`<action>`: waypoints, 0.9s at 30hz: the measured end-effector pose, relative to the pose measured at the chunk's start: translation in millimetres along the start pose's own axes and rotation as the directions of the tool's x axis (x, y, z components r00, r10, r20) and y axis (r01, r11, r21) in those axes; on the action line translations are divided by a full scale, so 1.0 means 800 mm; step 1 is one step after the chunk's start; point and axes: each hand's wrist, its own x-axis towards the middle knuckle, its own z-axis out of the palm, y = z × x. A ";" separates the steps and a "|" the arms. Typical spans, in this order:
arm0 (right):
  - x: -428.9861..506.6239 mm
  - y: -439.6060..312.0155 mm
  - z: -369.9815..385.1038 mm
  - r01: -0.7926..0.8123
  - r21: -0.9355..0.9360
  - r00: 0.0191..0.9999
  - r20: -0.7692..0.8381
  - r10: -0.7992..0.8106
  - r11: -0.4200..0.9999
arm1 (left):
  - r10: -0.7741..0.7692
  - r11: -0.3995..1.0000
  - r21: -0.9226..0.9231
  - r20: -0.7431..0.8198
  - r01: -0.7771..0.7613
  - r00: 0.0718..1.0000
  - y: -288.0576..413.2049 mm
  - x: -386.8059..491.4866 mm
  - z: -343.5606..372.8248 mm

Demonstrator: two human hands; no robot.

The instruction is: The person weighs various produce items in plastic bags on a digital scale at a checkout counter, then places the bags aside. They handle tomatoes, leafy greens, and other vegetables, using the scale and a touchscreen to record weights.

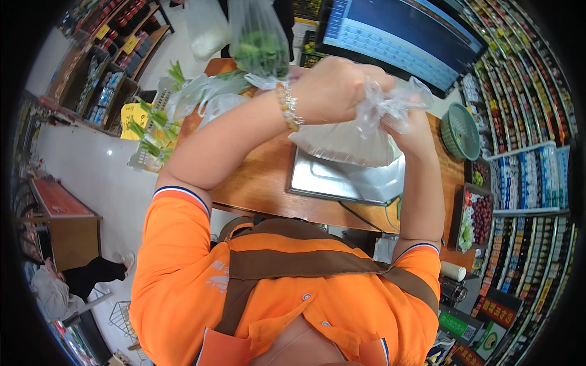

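Both my hands grip the gathered, twisted neck of a clear plastic bag (pixel 350 142) with pale contents that I cannot make out. My left hand (pixel 334 89), with a beaded bracelet (pixel 289 106) at its wrist, holds the neck from the left. On the other side, the fingers of my right hand (pixel 407 126) are partly hidden by crumpled plastic. Below the bag is the metal plate of a weighing scale (pixel 343 180); whether the bag rests on it I cannot tell.
The scale stands on a wooden counter (pixel 256 183). A monitor (pixel 403 41) rises behind my hands. Bagged greens (pixel 261 50) and more plastic bags (pixel 201 94) are at the back left. At the right are a green basket (pixel 460 132) and a fruit tray (pixel 480 215). Someone (pixel 59 290) sits far left.
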 end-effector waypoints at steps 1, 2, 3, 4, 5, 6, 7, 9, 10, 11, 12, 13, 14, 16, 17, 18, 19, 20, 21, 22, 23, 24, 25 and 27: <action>-0.013 0.007 -0.016 -0.025 -0.021 0.999 -0.035 0.024 0.999 | -0.016 0.997 -0.072 -0.016 0.015 1.000 0.005 0.007 0.022; -0.026 0.016 -0.031 -0.048 -0.042 0.997 -0.069 0.045 0.998 | -0.030 0.994 -0.100 0.044 0.034 0.999 0.008 0.015 0.041; -0.036 0.025 -0.044 -0.076 -0.060 0.993 -0.100 0.069 0.995 | -0.062 0.989 -0.125 0.094 0.074 0.994 0.010 0.022 0.059; -0.043 0.035 -0.056 -0.038 -0.099 0.995 -0.098 0.029 0.994 | -0.073 0.984 -0.155 0.115 0.091 0.991 0.014 0.028 0.077; -0.053 0.045 -0.063 -0.118 -0.026 0.984 -0.140 0.113 0.993 | -0.105 0.975 -0.177 0.169 0.136 0.980 0.017 0.033 0.093; -0.061 0.052 -0.071 -0.190 0.050 0.965 -0.176 0.196 0.981 | -0.146 0.958 -0.217 0.196 0.188 0.970 0.018 0.038 0.106; -0.068 0.056 -0.079 -0.316 0.115 0.909 -0.247 0.335 0.942 | -0.149 0.951 -0.246 0.163 0.187 0.975 0.019 0.040 0.116; -0.079 0.061 -0.090 -0.256 0.113 0.930 -0.241 0.276 0.960 | -0.232 0.919 -0.266 0.233 0.291 0.944 0.019 0.045 0.131; -0.087 0.061 -0.094 -0.280 0.057 0.925 -0.252 0.285 0.958 | -0.237 0.906 -0.300 0.224 0.299 0.945 0.019 0.047 0.135; -0.095 0.060 -0.097 -0.250 0.018 0.942 -0.225 0.248 0.968 | -0.259 0.848 -0.401 0.260 0.348 0.930 0.019 0.047 0.135; -0.103 0.057 -0.102 -0.287 0.028 0.937 -0.200 0.286 0.958 | -0.291 0.774 -0.481 0.307 0.412 0.906 0.018 0.045 0.130; -0.113 0.055 -0.105 -0.282 0.055 0.931 -0.227 0.287 0.958 | -0.327 0.678 -0.549 0.371 0.489 0.869 0.017 0.043 0.125; -0.125 0.053 -0.108 -0.225 0.093 0.942 -0.231 0.241 0.970 | -0.347 0.647 -0.538 0.424 0.541 0.837 0.016 0.038 0.118; -0.146 0.044 -0.122 -0.193 0.083 0.947 -0.246 0.207 0.978 | -0.401 0.588 -0.469 0.539 0.659 0.741 0.009 0.019 0.086; -0.160 0.039 -0.129 -0.289 0.048 0.913 -0.287 0.290 0.956 | -0.432 0.559 -0.419 0.590 0.716 0.682 -0.002 0.013 0.066; -0.170 0.039 -0.133 -0.227 0.047 0.930 -0.287 0.231 0.973 | -0.445 0.557 -0.439 0.559 0.705 0.699 -0.009 0.008 0.054; -0.185 0.037 -0.138 -0.231 0.054 0.919 -0.315 0.236 0.971 | -0.488 0.539 -0.424 0.547 0.728 0.680 -0.014 0.000 0.048; -0.198 0.037 -0.141 -0.229 0.078 0.913 -0.328 0.242 0.970 | -0.557 0.598 -0.311 0.500 0.738 0.663 -0.022 -0.005 0.040; -0.209 0.042 -0.140 -0.220 0.084 0.900 -0.367 0.236 0.972 | -0.579 0.653 -0.262 0.433 0.711 0.691 -0.031 -0.007 0.035; -0.217 0.047 -0.139 -0.201 0.105 0.892 -0.391 0.226 0.974 | -0.625 0.678 -0.171 0.378 0.715 0.683 -0.041 -0.007 0.030; -0.224 0.052 -0.138 -0.195 0.150 0.880 -0.411 0.240 0.969 | -0.666 0.691 -0.078 0.315 0.718 0.676 -0.048 -0.005 0.028; -0.232 0.057 -0.135 -0.175 0.131 0.880 -0.423 0.214 0.976 | -0.644 0.749 -0.004 0.231 0.663 0.729 -0.053 -0.004 0.027; -0.240 0.063 -0.130 -0.169 0.153 0.870 -0.442 0.220 0.974 | -0.596 0.801 0.162 0.116 0.577 0.794 -0.058 0.001 0.027; -0.254 0.074 -0.119 -0.149 0.204 0.853 -0.468 0.230 0.968 | -0.415 0.769 0.506 -0.071 0.391 0.907 -0.067 0.016 0.029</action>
